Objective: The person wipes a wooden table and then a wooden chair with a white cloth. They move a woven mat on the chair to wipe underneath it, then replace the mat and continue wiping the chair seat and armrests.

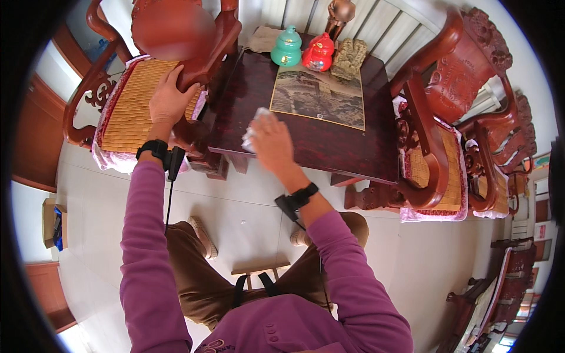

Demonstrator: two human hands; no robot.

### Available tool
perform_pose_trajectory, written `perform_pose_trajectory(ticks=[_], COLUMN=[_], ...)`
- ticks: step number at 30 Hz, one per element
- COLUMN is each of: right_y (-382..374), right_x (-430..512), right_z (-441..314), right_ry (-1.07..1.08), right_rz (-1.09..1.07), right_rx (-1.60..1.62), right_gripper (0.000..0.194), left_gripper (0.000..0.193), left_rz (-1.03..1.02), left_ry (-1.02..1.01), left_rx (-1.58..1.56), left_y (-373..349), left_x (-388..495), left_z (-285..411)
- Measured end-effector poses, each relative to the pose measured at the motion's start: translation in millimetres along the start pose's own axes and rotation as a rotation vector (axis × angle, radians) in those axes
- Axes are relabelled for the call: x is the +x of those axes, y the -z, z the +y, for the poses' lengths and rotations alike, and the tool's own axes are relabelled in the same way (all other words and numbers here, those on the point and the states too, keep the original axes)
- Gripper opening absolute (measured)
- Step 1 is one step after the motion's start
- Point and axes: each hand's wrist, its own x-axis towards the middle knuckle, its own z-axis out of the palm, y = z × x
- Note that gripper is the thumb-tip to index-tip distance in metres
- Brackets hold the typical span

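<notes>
My left hand (168,99) holds the front end of a carved wooden chair's armrest (203,61), with the thumb on one side and the fingers on the other. In my right hand (274,142) is a crumpled white cloth or tissue (261,115), pressed flat over the left front part of a dark red wooden table (326,150). Beside that hand lies a printed landscape picture (318,97). Behind the picture stand a green gourd-shaped jar (287,48), a red gourd-shaped jar (318,53) and a carved stone-like ornament (348,59).
A bronze-coloured figurine (338,22) and a folded beige cloth (263,39) are at the table's back. Carved chairs with woven seat mats (137,101) flank it; another chair (435,163) is on the right. A cardboard box (49,223) stands far left. A low wooden stool (260,269) is beneath me.
</notes>
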Motion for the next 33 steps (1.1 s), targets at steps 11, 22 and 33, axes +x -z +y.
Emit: perform_pose_trajectory(ticks=[11,22,33], right_y=[107,-2,-2], right_x=[-146,10,37], right_z=[223,-16,36], right_ry=[-0.775,-0.311,-0.066], right_rz=[0.051,0.006,-0.021], right_rx=[-0.473,0.172,-0.139], right_gripper=[0.054,0.064,0.041], left_gripper=[0.068,0.064,0.063], left_rz=[0.005,0.071,0.033], left_ry=[0.005,-0.066,-0.040], left_rx=[-0.005,-0.029,-0.019], left_y=[-3,-9,-8], left_x=[1,2,2], left_z=[-3,-7,-8])
